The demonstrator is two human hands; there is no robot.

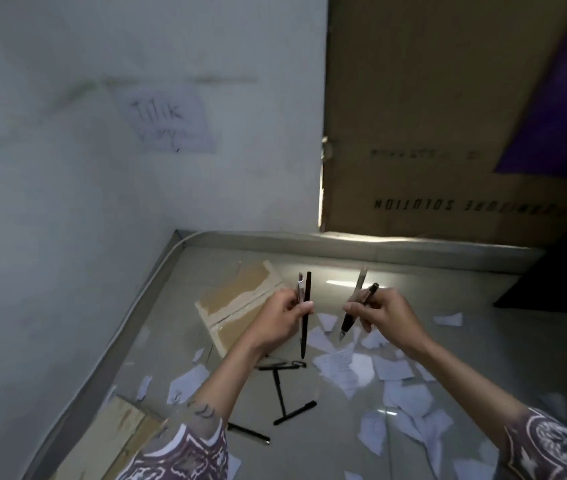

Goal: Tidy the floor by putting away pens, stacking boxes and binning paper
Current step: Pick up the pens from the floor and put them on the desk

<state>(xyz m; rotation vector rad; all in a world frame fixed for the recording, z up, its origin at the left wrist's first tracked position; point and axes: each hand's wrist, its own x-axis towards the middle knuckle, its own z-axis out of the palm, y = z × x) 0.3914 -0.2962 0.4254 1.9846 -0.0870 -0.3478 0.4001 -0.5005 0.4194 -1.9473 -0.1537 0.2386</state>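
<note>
My left hand (277, 318) grips two pens upright, a long black pen (305, 327) and a silver one (300, 289) beside it. My right hand (384, 315) holds two more, a black pen (353, 315) with its tip down and a grey pen (361, 280) crossing it. Both hands are raised above the floor, close together. Several black pens (279, 389) lie on the tiles below my hands. Torn white paper scraps (341, 370) are scattered across the floor. A flat cardboard box (237, 299) lies behind my left hand, and another box (121, 431) sits at the lower left.
A white wall (102, 168) with a taped note closes the left side. A large cardboard sheet (431, 133) leans upright at the back right with a purple panel. A dark object (559, 282) stands at the far right. The floor is glossy tile.
</note>
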